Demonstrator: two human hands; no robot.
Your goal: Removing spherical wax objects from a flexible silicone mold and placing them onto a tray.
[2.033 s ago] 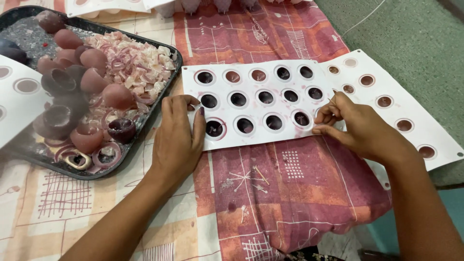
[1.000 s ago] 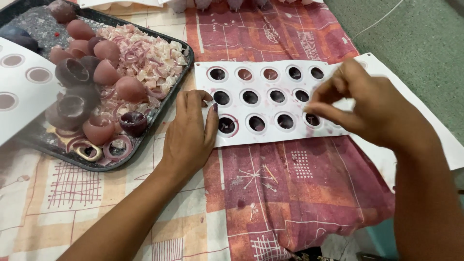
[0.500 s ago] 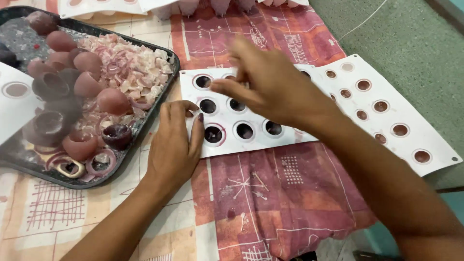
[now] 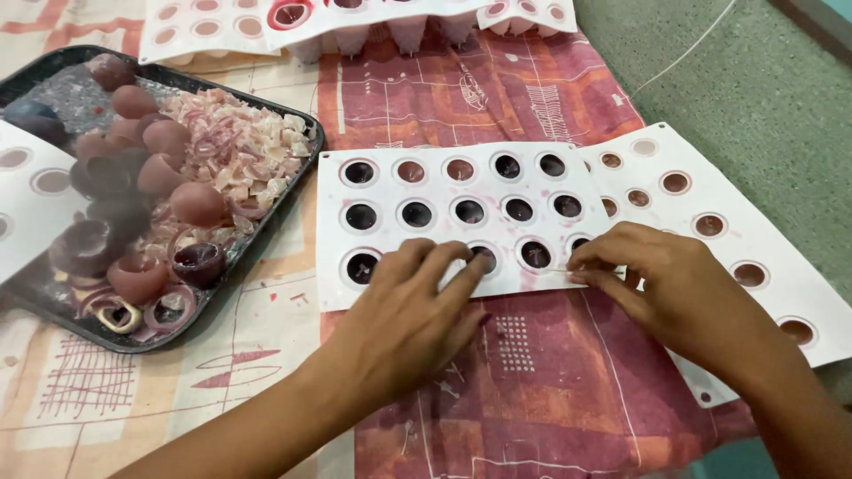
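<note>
A white flexible mould sheet [image 4: 444, 191] with rows of round dark-filled cavities lies on a red patterned cloth. My left hand [image 4: 408, 315] rests flat on its front edge, fingers spread over the front row of cavities. My right hand [image 4: 661, 284] is at the sheet's front right corner, fingertips pinched together on what looks like a thin pin or needle [image 4: 557, 270] next to a cavity. A second white mould sheet [image 4: 754, 239] lies partly under the first, to the right.
A black tray [image 4: 293, 200] at the left holds pink and dark dome-shaped shells, rings and pale scraps. More white moulds [image 4: 355, 22] stand along the far edge. Another white sheet [image 4: 22, 200] overlaps the tray's left side. Green floor lies to the right.
My right hand went from the sheet's right side across towards the tray, then came back to the front right corner. My left hand slid right along the front edge.
</note>
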